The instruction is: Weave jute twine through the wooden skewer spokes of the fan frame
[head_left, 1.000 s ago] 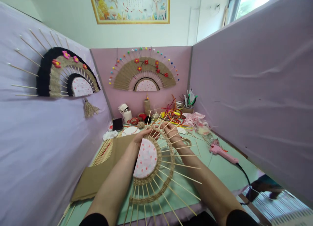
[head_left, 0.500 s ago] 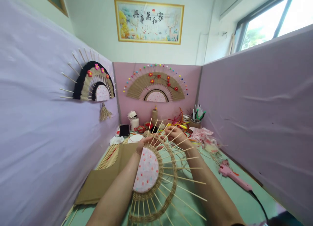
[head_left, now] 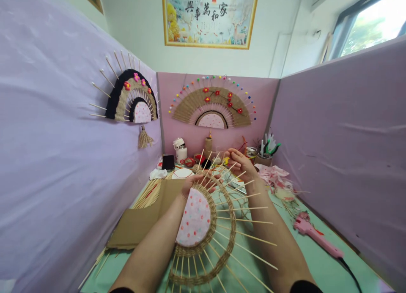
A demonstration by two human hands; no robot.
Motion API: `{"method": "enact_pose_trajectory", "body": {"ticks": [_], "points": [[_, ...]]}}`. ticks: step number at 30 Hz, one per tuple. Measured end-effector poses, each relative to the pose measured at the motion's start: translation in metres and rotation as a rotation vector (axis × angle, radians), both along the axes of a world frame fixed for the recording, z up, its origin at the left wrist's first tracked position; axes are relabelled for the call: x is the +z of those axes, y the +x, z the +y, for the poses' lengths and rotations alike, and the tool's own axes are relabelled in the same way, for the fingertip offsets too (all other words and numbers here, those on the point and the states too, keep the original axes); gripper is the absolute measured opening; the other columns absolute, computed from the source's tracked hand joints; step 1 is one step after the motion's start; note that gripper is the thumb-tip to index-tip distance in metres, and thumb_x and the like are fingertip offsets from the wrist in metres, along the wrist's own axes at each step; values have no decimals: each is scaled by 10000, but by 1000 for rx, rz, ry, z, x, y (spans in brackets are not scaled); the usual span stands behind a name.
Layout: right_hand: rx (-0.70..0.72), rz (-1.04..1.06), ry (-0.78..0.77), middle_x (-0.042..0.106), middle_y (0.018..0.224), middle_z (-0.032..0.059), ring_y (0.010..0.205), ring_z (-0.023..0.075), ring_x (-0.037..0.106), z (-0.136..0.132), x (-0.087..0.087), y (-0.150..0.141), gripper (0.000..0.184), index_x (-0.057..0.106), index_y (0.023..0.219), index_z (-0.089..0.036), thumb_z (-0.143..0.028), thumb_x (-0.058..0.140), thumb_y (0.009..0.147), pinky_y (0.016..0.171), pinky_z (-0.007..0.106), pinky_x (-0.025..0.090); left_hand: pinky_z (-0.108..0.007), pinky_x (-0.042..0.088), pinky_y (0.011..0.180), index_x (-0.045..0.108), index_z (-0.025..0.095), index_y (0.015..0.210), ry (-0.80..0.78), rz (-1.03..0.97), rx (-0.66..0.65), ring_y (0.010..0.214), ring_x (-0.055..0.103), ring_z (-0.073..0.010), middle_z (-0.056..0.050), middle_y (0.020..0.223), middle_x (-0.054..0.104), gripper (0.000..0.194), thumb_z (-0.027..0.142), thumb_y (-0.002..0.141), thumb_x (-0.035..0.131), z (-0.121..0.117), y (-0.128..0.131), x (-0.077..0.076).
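I hold a half-made woven fan upright over the green table: a pink dotted half-disc in the middle, bamboo sticks fanning out, and bands of jute cord woven through them. My left hand grips the top of the pink disc and the inner weave. My right hand is closed at the far sticks, fingers pinched on the jute cord that trails down behind the sticks.
Brown cardboard and a bundle of bamboo sticks lie to the left. A pink glue gun lies at the right. Finished fans hang on the left and back panels. Cord spool, jar, tool cup and pink fabric crowd the far end.
The view has tilted up and shifted. My right hand has risen along the far sticks, drawing the cord upward; my left hand keeps its hold on the fan.
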State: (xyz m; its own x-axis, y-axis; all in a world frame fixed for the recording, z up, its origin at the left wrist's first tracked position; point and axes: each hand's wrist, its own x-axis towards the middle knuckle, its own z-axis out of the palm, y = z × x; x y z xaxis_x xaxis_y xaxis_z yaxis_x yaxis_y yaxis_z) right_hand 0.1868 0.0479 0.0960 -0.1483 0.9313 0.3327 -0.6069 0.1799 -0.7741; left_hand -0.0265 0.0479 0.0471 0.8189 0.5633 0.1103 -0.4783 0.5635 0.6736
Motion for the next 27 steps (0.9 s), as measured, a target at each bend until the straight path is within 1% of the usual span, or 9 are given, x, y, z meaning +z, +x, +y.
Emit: {"method": "enact_pose_trajectory", "body": {"ticks": [4,7,9,11,13,16,21,24,27], "points": [[-5,25,-74,687,904,22,351,-3,225,7,-11,-7,204,640,880,-202,-154,622,682,290,95,209,-302,501,704,602,148,938,-15,-2,8,1082,554,-269,-107,1111,626,247,196,711,515,3,-1,-5],[12,16,-124,680,956,35,394,15,343,9,-23,-21,220,646,884,-196,-141,633,672,317,109,289,-324,492,737,602,153,992,-22,8,36,1044,578,-260,-109,1061,648,289,202,727,497,4,-2,-8],[22,-7,-144,680,958,39,464,53,456,11,-31,-33,250,643,886,-203,-144,664,644,337,135,339,-355,478,787,596,157,1049,-23,38,67,1013,595,-255,-104,1022,664,337,208,736,482,4,-2,-10],[34,-30,-158,680,954,49,521,95,524,12,-37,-45,271,639,891,-209,-166,687,627,336,160,354,-386,460,834,580,155,1103,-27,73,96,983,609,-253,-100,996,673,382,213,742,470,4,-2,-11],[33,-41,-162,682,930,55,568,118,560,15,-41,-53,274,637,885,-209,-176,699,620,353,169,375,-397,450,853,565,150,1134,-29,86,108,965,616,-251,-101,985,676,406,209,747,461,3,-2,-11],[-1,-29,-156,681,899,42,629,116,576,18,-43,-57,266,641,873,-208,-170,710,619,411,165,409,-399,442,860,549,139,1164,-20,54,89,964,616,-250,-115,993,673,416,212,767,448,2,-1,-10],[-57,12,-144,674,911,1,559,102,517,18,-45,-52,278,631,889,-234,-202,711,624,369,171,329,-398,427,874,515,129,1216,1,23,51,971,614,-244,-121,1017,664,423,192,814,400,2,0,-9],[-73,28,-141,671,920,0,515,100,482,15,-46,-50,282,625,896,-247,-210,700,627,371,196,293,-398,420,890,484,160,1259,4,21,53,952,624,-227,-113,1034,659,457,177,806,429,1,0,-10],[-102,11,-143,664,948,7,529,115,497,13,-43,-51,291,630,902,-264,-211,692,624,376,220,269,-401,417,900,474,180,1277,1,25,43,948,626,-225,-111,1044,654,480,183,798,452,0,1,-10]]}}
